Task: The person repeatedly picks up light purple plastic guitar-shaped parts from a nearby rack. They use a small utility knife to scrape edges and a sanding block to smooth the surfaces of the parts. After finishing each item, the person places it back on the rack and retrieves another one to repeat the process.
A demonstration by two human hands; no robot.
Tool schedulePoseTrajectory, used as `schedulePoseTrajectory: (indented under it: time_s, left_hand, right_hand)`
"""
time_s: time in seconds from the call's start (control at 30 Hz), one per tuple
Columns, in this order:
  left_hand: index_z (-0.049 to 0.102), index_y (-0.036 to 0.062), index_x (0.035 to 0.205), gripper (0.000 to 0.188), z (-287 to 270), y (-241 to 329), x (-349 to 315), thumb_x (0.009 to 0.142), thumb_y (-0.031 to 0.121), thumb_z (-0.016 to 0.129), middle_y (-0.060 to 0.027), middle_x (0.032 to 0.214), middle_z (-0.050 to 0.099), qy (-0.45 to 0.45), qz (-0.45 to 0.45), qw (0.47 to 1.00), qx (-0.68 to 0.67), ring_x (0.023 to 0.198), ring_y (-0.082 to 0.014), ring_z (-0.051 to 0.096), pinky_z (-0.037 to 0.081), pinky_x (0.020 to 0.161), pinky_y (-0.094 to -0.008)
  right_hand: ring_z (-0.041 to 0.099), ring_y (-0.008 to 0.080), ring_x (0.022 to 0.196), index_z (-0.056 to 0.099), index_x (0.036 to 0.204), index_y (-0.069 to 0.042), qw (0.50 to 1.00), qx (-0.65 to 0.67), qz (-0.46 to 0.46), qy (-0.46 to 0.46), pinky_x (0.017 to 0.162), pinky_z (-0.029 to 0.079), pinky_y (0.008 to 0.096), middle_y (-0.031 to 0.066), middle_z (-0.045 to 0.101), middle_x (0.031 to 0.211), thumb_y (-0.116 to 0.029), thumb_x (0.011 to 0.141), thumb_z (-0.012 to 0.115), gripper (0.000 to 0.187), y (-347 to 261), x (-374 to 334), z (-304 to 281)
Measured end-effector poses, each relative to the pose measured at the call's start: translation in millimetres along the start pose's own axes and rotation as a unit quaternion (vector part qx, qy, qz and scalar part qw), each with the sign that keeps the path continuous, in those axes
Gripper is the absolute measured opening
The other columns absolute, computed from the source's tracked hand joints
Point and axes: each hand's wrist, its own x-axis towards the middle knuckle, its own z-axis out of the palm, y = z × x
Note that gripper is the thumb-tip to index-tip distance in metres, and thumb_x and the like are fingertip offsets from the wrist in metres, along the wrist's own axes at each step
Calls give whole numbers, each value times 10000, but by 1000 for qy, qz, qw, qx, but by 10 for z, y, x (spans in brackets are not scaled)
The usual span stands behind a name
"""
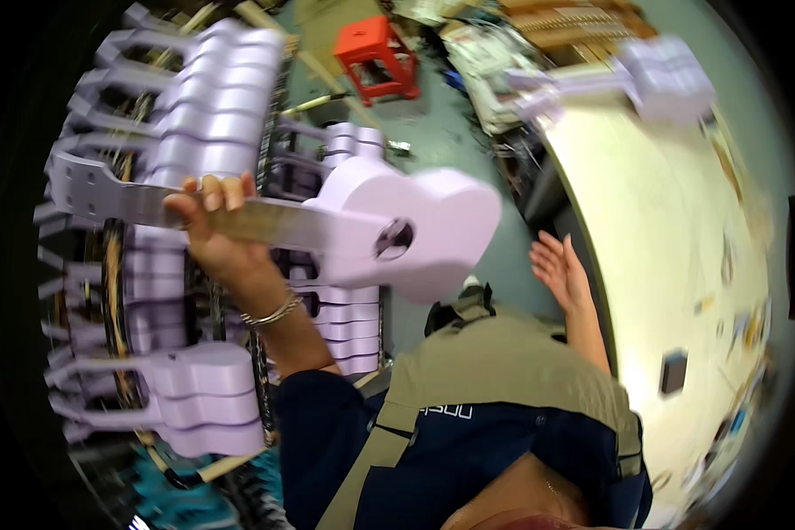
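A lilac ukulele (446,212) without strings hangs in the air before me, its round sound hole facing up. My left hand (225,234) is wrapped round its neck, thumb and fingertips showing on the fretboard side. The headstock, with several small holes, points left toward a rack, and the body points right. My right hand (561,274) is raised beside the near edge of the worktable, fingers stretched out, holding nothing.
Racks of lilac ukuleles (225,115) fill the left side, with more ukuleles (349,327) behind. A red stool (375,57) stands on the floor ahead. The pale worktable (645,203) curves along the right, bearing another ukulele (667,79) at its far end and a small dark block (674,373).
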Motion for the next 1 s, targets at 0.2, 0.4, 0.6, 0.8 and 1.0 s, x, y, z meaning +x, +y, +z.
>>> schedulePoseTrajectory:
  time_s: [0.2,0.4,0.6,0.8,1.0]
  left_hand:
    - [555,135,908,279,1140,-1473,-330,879,411,537,12,658,496,82,-116,984,-106,621,-153,496,453,900,-426]
    - [563,118,902,222,1971,-2130,-623,866,335,593,7,706,528,19,-208,959,-190,659,-163,521,443,927,-422]
    - [497,82,1063,342,2566,-2351,-1049,894,374,550,-89,894,602,-41,-186,973,-128,893,-246,588,374,992,-470]
    - [303,26,1252,489,2796,-2770,-1412,949,393,417,-213,1065,562,-111,-246,962,32,1025,-347,557,403,938,-471]
    - [310,7,1266,486,2979,-2844,-1302,958,374,391,-204,1111,539,-169,-254,951,42,1053,-348,540,429,910,-462]
  right_hand:
    - [353,267,1276,220,1417,-66,969,65,-189,143,1035,312,402,159,327,1405,-636,895,264,774,-173,-651,-527]
    - [428,260,1207,318,1362,-10,897,251,-293,217,993,365,367,141,431,1327,-645,895,227,793,39,-1181,-1345]
    - [467,253,1159,368,1324,15,861,328,-306,240,971,382,361,141,471,1287,-646,897,209,803,15,-1467,-1571]
    - [489,256,1136,387,1311,18,824,344,-340,294,955,399,355,147,498,1255,-645,898,193,805,-63,-1458,-1680]
    - [491,247,1137,388,1310,12,806,374,-368,273,961,399,350,142,498,1255,-634,904,195,787,-70,-1414,-1720]
